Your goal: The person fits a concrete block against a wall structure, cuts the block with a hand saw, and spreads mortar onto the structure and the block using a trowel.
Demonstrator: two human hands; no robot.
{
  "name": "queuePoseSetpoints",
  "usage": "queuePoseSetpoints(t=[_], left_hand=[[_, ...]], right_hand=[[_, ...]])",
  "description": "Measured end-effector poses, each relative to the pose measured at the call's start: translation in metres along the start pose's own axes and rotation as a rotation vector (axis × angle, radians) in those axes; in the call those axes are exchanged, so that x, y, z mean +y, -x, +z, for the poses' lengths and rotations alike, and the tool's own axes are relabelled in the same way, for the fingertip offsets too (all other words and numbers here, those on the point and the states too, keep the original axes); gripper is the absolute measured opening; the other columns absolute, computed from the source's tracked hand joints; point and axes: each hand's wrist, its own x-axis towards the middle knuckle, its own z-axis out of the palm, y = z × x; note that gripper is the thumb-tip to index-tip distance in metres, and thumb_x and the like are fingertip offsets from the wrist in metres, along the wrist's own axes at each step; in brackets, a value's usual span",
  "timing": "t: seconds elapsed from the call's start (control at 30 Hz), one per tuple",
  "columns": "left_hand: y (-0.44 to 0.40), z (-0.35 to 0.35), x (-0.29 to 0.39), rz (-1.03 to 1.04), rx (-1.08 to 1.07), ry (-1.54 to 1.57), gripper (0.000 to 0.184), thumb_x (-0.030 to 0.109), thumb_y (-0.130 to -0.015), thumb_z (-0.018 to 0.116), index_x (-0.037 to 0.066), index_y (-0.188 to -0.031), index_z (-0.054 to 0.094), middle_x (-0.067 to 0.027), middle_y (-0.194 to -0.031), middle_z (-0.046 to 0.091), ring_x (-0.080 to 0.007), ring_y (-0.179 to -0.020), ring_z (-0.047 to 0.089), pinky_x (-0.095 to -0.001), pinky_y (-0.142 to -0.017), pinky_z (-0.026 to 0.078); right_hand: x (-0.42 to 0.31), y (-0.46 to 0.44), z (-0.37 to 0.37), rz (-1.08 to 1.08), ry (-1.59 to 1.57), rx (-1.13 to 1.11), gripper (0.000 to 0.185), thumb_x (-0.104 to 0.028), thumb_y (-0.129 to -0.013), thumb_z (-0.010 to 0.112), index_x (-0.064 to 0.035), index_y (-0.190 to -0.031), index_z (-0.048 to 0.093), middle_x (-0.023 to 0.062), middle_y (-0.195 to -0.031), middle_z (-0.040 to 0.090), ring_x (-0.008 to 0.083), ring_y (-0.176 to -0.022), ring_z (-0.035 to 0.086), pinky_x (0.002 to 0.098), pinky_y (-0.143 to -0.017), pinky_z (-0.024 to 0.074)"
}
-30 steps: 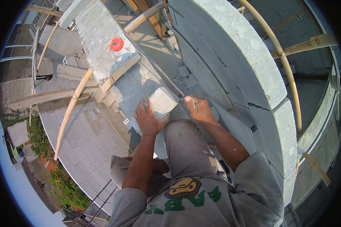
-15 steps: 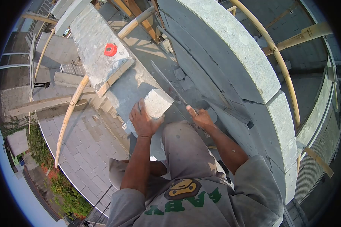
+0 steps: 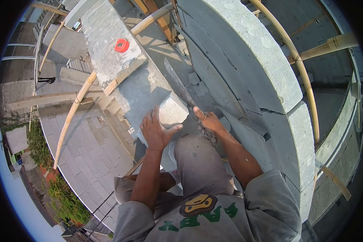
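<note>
A small pale block (image 3: pixel 173 109) rests on the grey concrete ledge (image 3: pixel 138 97) in front of my knee. My left hand (image 3: pixel 155 129) lies against the near left side of the block, fingers and thumb spread around its edge. Just right of the block, my right hand (image 3: pixel 207 120) is wrapped round the handle end of a long flat blade (image 3: pixel 178 82), which points up and away to the left. The blade is apart from the block, and its handle is mostly hidden in the fist.
A red tape measure (image 3: pixel 122 45) sits on the raised slab (image 3: pixel 105 36) beyond the ledge. A curved block wall (image 3: pixel 270 60) rises close on my right. Bamboo poles (image 3: pixel 75 117) stand at left and right, with a drop beyond the left one.
The blade has turned to show its broad face, still right of the block. My left thumb has spread outward along the block's near edge. The view has shifted slightly.
</note>
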Motion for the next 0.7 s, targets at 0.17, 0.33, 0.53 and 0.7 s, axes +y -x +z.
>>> queuePoseSetpoints(t=[0.17,0.33,0.53,0.7], left_hand=[[-0.014,0.013,-0.059,-0.168,-0.251,0.395,0.066,0.06,-0.074,0.078,0.001,-0.104,0.071,-0.0115,-0.096,0.07,-0.0266,-0.088,0.067,-0.0387,-0.078,0.052],[-0.045,0.041,-0.1,-0.478,-0.365,0.53,0.066,0.064,-0.081,0.07,0.0,-0.097,0.075,-0.0137,-0.092,0.074,-0.0218,-0.089,0.07,-0.0338,-0.083,0.053],[0.029,0.11,-0.126,-1.435,-0.486,1.135,0.084,0.071,-0.086,0.06,0.004,-0.136,0.058,-0.0154,-0.129,0.065,-0.0292,-0.114,0.064,-0.0425,-0.1,0.048],[0.043,0.107,-0.116,-1.294,-0.416,1.425,0.074,0.064,-0.093,0.053,0.006,-0.14,0.052,-0.014,-0.133,0.061,-0.0301,-0.118,0.061,-0.047,-0.104,0.046]], right_hand=[[-0.011,-0.009,-0.003,0.094,-0.215,-0.11,0.104,-0.088,-0.073,0.057,0.0143,-0.089,0.071,0.0242,-0.072,0.068,0.0308,-0.062,0.07,0.0414,-0.062,0.0579],[0.003,0.003,-0.011,0.165,-0.152,-0.183,0.117,-0.089,-0.064,0.063,0.02,-0.105,0.065,0.0318,-0.106,0.068,0.0388,-0.105,0.067,0.0447,-0.095,0.0501],[0.061,-0.005,0.001,0.258,-0.028,-0.053,0.106,-0.082,-0.065,0.069,0.0154,-0.106,0.068,0.0293,-0.106,0.069,0.037,-0.105,0.068,0.0431,-0.093,0.0504],[0.067,-0.003,0.001,0.233,-0.11,-0.076,0.095,-0.076,-0.066,0.073,0.0113,-0.105,0.071,0.0261,-0.107,0.07,0.0346,-0.104,0.068,0.0424,-0.091,0.0501]])
